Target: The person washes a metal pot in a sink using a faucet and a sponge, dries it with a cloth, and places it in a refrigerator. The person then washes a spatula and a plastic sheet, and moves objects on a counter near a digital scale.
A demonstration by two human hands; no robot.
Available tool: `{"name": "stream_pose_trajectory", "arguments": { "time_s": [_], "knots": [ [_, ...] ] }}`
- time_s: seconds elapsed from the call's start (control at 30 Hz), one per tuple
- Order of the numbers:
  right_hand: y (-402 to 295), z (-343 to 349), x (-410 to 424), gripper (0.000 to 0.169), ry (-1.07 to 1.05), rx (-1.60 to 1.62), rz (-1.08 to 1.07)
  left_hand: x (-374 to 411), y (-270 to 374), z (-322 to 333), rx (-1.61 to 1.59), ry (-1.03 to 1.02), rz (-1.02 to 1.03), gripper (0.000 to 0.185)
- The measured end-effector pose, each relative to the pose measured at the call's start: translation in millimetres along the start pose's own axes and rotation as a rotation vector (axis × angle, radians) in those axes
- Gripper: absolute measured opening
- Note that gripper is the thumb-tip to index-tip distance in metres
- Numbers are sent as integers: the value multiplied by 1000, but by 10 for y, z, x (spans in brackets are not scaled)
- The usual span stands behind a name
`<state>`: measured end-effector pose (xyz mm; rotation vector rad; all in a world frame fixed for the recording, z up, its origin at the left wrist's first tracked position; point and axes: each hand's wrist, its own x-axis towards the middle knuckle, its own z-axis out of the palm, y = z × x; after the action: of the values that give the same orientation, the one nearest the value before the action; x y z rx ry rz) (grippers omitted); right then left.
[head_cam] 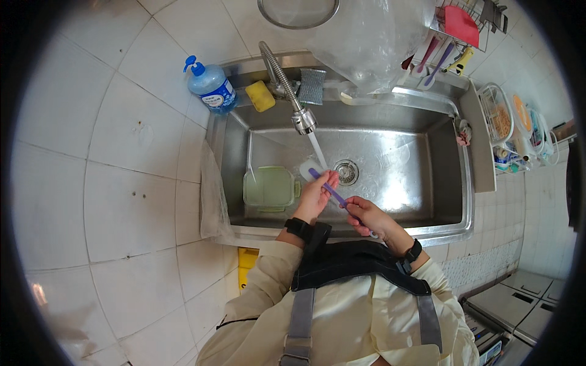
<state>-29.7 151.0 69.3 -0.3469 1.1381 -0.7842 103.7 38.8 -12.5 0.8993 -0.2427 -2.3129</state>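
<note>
A spatula with a purple handle (336,196) and a pale, whitish blade (307,170) is held slantwise over the sink. My right hand (368,215) grips the handle near its lower end. Closer to the blade, my left hand (317,194) wraps the handle's upper part, fingers partly hidden by it. Water runs from the faucet head (304,121) and falls by the blade and my left fingertips. Left of my hands, a light green rectangular container or lid (269,186) with side clips lies on the sink bottom.
The steel sink (446,183) has a drain (345,172) beside my hands. Along its back stand a blue soap pump bottle (213,89), a yellow sponge (260,96) and a grey scouring pad (312,86). A plastic bag (366,41) hangs behind. Wire baskets (499,114) hang at right.
</note>
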Motion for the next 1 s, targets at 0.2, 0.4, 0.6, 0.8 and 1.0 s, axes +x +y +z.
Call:
{"name": "stream_pose_trajectory", "arguments": {
  "time_s": [0.2,0.4,0.6,0.8,1.0],
  "knots": [
    [-7,-33,-157,18,-11,-24,-71,165,62,-20,75,-10,115,25],
    [22,-102,-341,20,20,-154,-82,226,116,-43,52,73,129,26],
    [91,-237,-383,20,66,-318,-122,367,-41,-161,-18,53,295,27],
    [127,-365,-388,13,244,-712,-324,384,-85,-165,70,13,227,25],
    [-45,-314,-445,13,376,-1193,-500,301,15,-122,132,98,98,24]
  ]
}}
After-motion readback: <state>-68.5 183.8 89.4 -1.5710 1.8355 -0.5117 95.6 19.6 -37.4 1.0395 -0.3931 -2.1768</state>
